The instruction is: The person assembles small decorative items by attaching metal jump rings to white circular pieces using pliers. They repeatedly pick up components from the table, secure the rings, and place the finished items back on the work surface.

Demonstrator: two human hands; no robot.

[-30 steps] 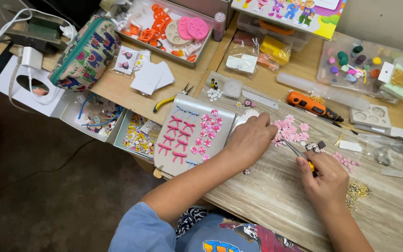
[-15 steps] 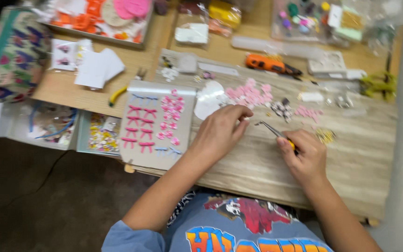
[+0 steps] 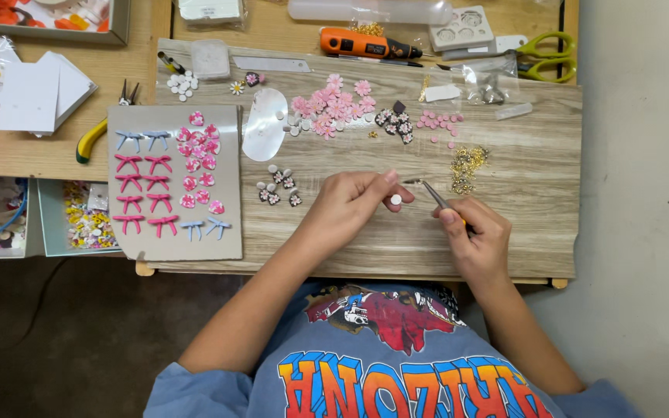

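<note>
1. Tweezers (image 3: 433, 193) slant up-left from the right hand (image 3: 475, 236), which pinches them, tip over the desk (image 3: 505, 209).
2. Left hand (image 3: 350, 203) pinches a small white disc (image 3: 396, 200) just beside that tip.

Left forearm reached up from lower left toward frame centre, left hand (image 3: 350, 203) curled with fingertips pinched together, right forearm rose from lower right, right hand (image 3: 475, 236) closed in a pen-like grip, hands just apart.
</note>
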